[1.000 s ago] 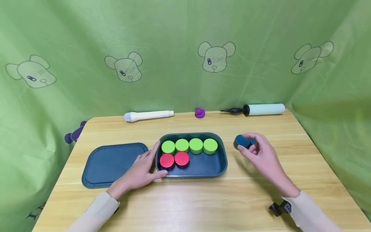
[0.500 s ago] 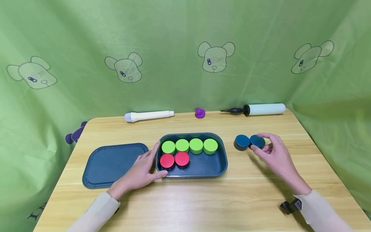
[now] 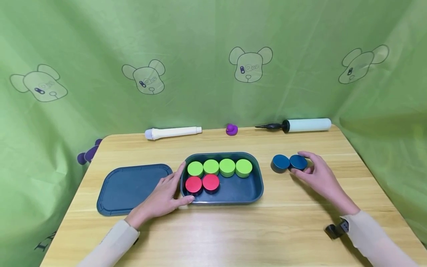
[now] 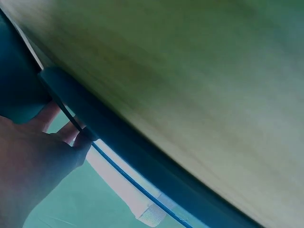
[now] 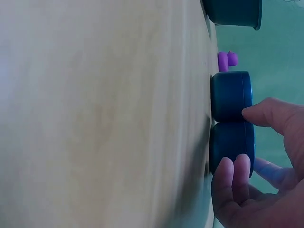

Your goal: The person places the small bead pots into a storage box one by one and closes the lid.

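In the head view my left hand point(image 3: 161, 196) rests against the left end of a dark blue rectangular box point(image 3: 238, 191), its index finger along the rim and its thumb at the front corner. Inside the box stand a back row of green round tins point(image 3: 227, 167) and two red-topped tins point(image 3: 211, 182) at front left. To the right of the box, two blue round tins touch side by side. My right hand point(image 3: 318, 176) pinches the right blue tin point(image 3: 298, 162) between thumb and fingers; its thumb lies near the seam with the left blue tin point(image 5: 230, 95).
Left of the box lies a flat dark blue lid point(image 3: 133, 189), partly under my left forearm. Along the table's back edge are a white microphone-like stick point(image 3: 173, 132), a purple rubber duck point(image 3: 231, 129) and a hand pump point(image 3: 308, 125). A green curtain surrounds the table point(image 3: 233, 237).
My right hand has let go of the left blue tin and moved right onto the other blue tin. The left hand has stayed at the box.
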Demonstrator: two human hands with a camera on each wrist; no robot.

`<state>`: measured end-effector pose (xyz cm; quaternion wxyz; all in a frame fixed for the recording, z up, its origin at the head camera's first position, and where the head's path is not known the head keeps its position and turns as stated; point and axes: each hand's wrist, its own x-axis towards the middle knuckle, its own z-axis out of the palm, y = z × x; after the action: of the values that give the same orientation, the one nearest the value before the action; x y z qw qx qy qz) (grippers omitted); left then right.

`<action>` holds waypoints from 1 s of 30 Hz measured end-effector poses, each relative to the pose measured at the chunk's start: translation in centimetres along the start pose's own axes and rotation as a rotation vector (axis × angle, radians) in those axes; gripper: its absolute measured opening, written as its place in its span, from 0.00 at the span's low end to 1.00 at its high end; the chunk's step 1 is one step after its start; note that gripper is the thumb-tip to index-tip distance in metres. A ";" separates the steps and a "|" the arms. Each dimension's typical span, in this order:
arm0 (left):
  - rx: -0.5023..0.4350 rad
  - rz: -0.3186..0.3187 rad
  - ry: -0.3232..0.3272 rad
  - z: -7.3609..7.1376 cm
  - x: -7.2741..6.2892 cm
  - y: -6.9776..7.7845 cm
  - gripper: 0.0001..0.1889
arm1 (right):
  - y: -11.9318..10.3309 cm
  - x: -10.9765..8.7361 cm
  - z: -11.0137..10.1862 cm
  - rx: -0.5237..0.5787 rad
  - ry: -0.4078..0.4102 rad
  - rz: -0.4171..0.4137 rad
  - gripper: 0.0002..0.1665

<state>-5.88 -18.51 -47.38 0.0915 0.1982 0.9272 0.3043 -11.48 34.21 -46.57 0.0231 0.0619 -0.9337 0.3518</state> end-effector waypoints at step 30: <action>0.002 -0.008 -0.002 0.0 0.0 0.1 0.59 | -0.2 -1.9 -1.0 0.011 0.046 0.033 0.39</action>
<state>-5.82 -18.45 -47.25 0.0933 0.1946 0.9282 0.3030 -9.53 34.96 -45.84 0.0386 0.0385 -0.9320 0.3584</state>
